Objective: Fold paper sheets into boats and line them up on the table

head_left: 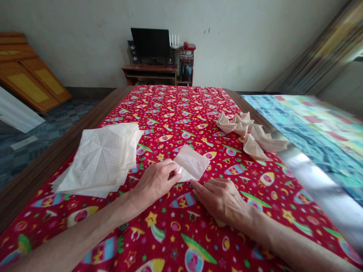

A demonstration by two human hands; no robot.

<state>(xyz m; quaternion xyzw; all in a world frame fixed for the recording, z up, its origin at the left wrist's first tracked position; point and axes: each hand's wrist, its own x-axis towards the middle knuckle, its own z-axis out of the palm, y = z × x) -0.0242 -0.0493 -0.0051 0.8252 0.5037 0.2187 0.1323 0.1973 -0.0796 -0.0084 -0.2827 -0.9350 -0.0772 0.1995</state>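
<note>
On the red patterned cloth, a small folded square of thin paper [193, 160] lies between my hands with one corner pointing away from me. My left hand [161, 175] pinches its left corner, fingers curled against the thumb. The right hand [219, 196] rests on the cloth just below the paper, its index finger stretched out to the near corner and the other fingers loosely bent and apart. To the left is a stack of creased paper sheets [99, 158]. Several folded paper shapes with pointed tips [256, 141] stand together at the right.
The red cloth [181, 113] covers a dark wooden table [93, 121]. Beyond it a desk [150, 68] holds a monitor [151, 42] and speakers. A bed with a blue patterned cover [306, 132] is at the right, an orange cabinet [31, 75] at the left.
</note>
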